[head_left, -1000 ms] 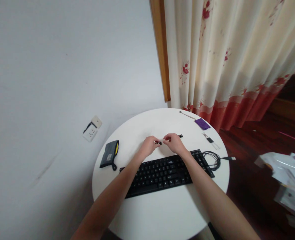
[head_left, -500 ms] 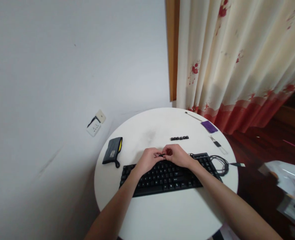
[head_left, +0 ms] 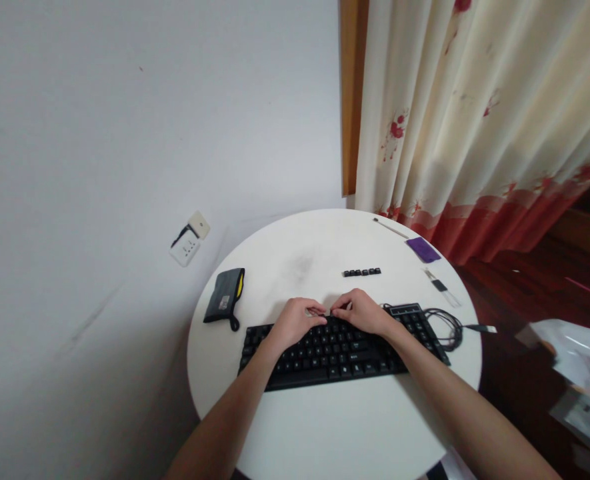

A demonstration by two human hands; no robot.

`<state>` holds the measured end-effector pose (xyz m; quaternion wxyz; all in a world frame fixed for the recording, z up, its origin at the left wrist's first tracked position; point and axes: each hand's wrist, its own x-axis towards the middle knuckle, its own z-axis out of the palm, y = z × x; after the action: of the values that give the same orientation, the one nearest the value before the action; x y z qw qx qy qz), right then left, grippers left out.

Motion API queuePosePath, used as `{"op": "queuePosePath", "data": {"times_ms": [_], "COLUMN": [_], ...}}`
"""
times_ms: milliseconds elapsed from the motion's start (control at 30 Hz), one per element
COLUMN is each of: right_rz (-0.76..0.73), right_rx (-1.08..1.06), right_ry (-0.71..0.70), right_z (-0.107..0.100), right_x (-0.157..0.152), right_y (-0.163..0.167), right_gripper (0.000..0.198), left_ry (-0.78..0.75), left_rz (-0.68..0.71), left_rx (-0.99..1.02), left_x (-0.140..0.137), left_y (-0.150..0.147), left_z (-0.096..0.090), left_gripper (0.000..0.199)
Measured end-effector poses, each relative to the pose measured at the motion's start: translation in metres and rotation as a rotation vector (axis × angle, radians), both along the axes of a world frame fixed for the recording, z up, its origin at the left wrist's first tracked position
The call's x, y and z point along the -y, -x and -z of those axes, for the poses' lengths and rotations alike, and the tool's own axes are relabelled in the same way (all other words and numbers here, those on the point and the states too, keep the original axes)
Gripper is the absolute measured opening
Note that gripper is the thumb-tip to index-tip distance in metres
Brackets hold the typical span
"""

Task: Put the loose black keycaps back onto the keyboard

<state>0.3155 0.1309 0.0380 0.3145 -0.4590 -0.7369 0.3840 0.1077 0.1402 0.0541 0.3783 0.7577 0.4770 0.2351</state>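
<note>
A black keyboard (head_left: 319, 363) lies across the white round table. My left hand (head_left: 297, 322) rests over its far edge, thumb and fingers curled close together. Opposite it, a little to the right, my right hand (head_left: 359, 312) bends its thumb and fingers into a pinch at the same edge. A tiny dark piece seems to show at the right fingertips, too small to name. Whatever the left fingers hold, if anything, is hidden. Beyond the right hand stands a short row of black keycaps (head_left: 362, 272), apart from both hands.
A grey zip pouch (head_left: 223, 297) lies on the table's left. Along the right side are a thin brush (head_left: 391, 228), a purple cloth (head_left: 423, 250), a wire keycap puller (head_left: 439, 285) and a coiled cable (head_left: 452, 333). Wall and curtain (head_left: 425, 153) border the table (head_left: 345, 427).
My fingertips have drawn slightly apart; before, they met around a small black piece above the keyboard's far edge. The view has shifted a little. The keycap row stays in place.
</note>
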Motion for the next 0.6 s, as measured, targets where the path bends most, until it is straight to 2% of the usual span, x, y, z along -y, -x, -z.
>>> {"op": "queuePosePath", "data": {"times_ms": [133, 600], "right_rz": [-0.002, -0.007], "right_rx": [0.005, 0.214], "right_ry": [-0.006, -0.141], "right_z": [-0.0022, -0.0097], "right_x": [0.0011, 0.0056], "right_y": [-0.0009, -0.0004], "right_gripper": [0.017, 0.01], "left_ry": [-0.074, -0.304], "left_rz": [0.022, 0.063], "left_rx": [-0.061, -0.268], "left_x": [0.0002, 0.0074], "left_y": [0.0008, -0.0012], "left_z": [0.0033, -0.0037], "left_gripper": [0.018, 0.016]}}
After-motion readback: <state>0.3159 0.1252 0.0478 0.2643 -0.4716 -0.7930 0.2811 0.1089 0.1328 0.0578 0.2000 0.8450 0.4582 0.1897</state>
